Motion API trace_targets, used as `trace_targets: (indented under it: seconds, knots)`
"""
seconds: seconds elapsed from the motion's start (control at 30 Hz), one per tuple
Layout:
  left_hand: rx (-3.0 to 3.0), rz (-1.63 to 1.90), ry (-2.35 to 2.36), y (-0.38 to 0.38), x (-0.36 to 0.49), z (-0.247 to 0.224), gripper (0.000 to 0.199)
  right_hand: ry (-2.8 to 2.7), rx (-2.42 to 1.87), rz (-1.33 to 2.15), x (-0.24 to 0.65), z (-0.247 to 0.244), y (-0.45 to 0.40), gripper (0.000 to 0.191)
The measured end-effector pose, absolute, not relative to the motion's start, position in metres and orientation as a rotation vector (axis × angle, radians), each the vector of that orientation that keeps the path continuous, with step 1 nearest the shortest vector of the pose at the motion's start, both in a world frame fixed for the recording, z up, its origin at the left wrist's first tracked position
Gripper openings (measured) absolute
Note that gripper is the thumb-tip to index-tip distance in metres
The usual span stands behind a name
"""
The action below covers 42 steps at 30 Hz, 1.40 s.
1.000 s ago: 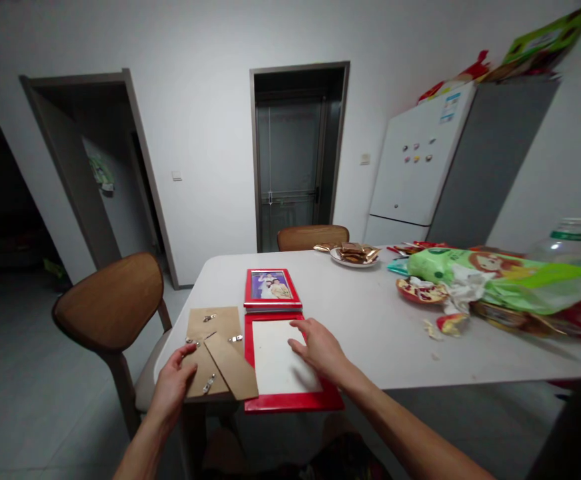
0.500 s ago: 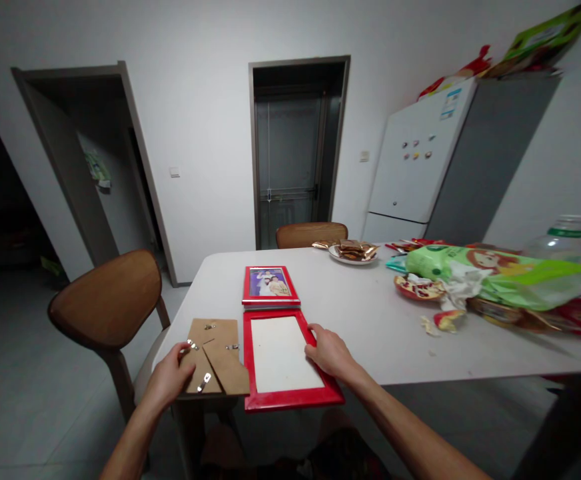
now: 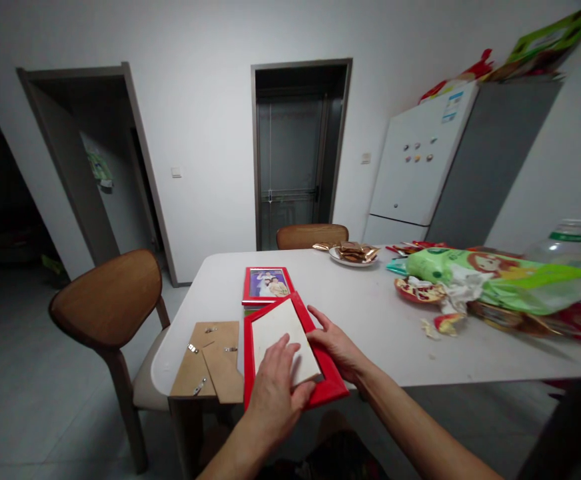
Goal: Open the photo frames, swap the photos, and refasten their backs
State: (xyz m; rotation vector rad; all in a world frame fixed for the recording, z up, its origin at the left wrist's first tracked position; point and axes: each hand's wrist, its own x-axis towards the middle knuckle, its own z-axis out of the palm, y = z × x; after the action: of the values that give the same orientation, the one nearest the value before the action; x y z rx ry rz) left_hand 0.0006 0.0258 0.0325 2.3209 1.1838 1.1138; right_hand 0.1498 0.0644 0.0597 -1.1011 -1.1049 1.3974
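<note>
A red picture frame, tilted up at the near table edge, has a white panel inside its border. My right hand grips the frame's right side, thumb over the border. Over the panel's lower part lies my left hand, its fingers stretched out and thumb apart. To the left rests a brown backing board with metal clips and a stand flap. Just behind the frame is another red-framed photo, lying on the table and showing people.
On the white table stand a plate of wrapped snacks, an opened pomegranate, peel scraps and a green plastic package. A wooden chair is at the left, and another chair at the far side.
My left hand has left the backing board and moved right onto the white panel. The red frame has turned and tilted up in my right hand's grip.
</note>
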Motion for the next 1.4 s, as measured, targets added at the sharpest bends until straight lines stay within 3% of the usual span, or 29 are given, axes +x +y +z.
trace_targets:
  seconds: [0.2, 0.43, 0.63, 0.9, 1.2, 1.4]
  knots:
    - [2.522, 1.207, 1.119, 0.025, 0.002, 0.050, 0.045, -1.189, -1.222, 1.264, 0.152, 0.061, 0.068, 0.069]
    - [1.794, 1.547, 1.633, 0.034, -0.060, 0.057, 0.040, -1.550, -1.681, 0.737, 0.176, 0.017, 0.093, 0.054]
    - [1.584, 1.345, 1.762, 0.042, -0.104, 0.018, 0.042, -1.708, -1.865, 0.327, 0.180, -0.002, 0.098, 0.045]
    - [1.789, 0.961, 1.981, 0.036, -0.109, 0.005, 0.040, -1.819, -1.990, 0.101, 0.175, -0.005, 0.094, 0.040]
    - [2.167, 0.701, 2.161, 0.028, -0.105, 0.012, 0.030, -1.815, -2.016, 0.081, 0.175, -0.006, 0.093, 0.040]
    - [2.267, 0.767, 2.131, 0.025, -0.103, 0.008, 0.032, -1.784, -2.031, 0.102, 0.173, -0.007, 0.092, 0.040]
